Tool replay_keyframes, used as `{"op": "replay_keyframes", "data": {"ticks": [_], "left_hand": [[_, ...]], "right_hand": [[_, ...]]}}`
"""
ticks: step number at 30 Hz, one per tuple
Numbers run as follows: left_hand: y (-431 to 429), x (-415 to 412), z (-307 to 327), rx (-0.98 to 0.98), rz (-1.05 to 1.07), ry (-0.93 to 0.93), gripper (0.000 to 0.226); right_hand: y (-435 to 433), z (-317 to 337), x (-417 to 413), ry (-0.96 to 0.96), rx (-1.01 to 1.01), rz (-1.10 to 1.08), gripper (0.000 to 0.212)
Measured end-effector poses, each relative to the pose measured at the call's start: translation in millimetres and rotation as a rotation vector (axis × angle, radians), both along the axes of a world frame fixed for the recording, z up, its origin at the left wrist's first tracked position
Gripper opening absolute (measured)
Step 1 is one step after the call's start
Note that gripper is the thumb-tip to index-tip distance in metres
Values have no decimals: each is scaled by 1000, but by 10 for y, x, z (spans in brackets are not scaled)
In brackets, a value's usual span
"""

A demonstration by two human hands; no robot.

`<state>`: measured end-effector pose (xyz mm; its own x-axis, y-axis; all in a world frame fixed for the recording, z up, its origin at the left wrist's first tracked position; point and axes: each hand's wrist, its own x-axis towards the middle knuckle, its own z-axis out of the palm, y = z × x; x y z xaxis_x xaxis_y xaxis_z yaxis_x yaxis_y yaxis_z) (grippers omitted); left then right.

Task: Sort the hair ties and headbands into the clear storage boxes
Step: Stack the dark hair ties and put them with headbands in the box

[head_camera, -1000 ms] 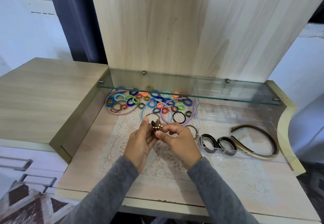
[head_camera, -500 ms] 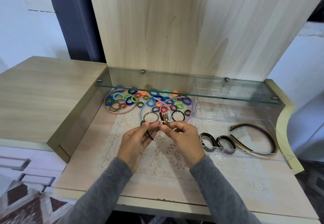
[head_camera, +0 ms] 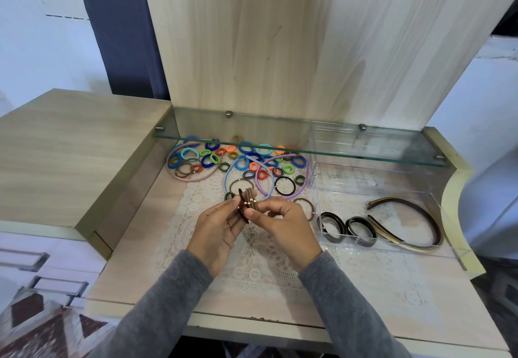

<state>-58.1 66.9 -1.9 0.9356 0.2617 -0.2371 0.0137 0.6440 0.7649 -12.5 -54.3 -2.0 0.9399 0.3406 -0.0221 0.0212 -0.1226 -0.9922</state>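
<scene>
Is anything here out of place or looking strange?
Nothing looks damaged or spilled. Unsorted hair ties lie loose under the glass shelf; both hands hold a brown bundle.

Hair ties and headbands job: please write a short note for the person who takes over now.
Left hand and right hand: both pinch one bundle of brown hair ties with small gold beads above the white lace mat.
Done: the near clear plastic storage box holds two dark hair-tie bundles and brown-and-gold headbands.
Left: the loose colourful hair ties and the pink, blue and purple thin headbands under the glass shelf. The far clear box looks empty.
</scene>
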Motion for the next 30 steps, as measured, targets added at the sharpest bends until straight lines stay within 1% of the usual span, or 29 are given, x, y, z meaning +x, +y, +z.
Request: {"op": "replay_keyframes", "data": {"ticks": [5,12,16,20,25,30], "left_hand": [[0,0,33,18,-20,10,31],[21,2,37,12,-101,40,45],[32,1,32,-6,-89,28,45],[37,-4,13,5,-87,21,40],[52,10,17,21,-95,23,43],[41,16,24,29,-102,23,44]], "right_hand": [[-13,39,2,-16,-29,48,5],[-15,61,30,-31,-67,127,9],[-34,77,44,-41,-87,154,7],[-42,85,45,-63,-84,166,7],[-49,75,50,-74,-76,175,2],[-51,94,54,-79,-78,177,7]]}}
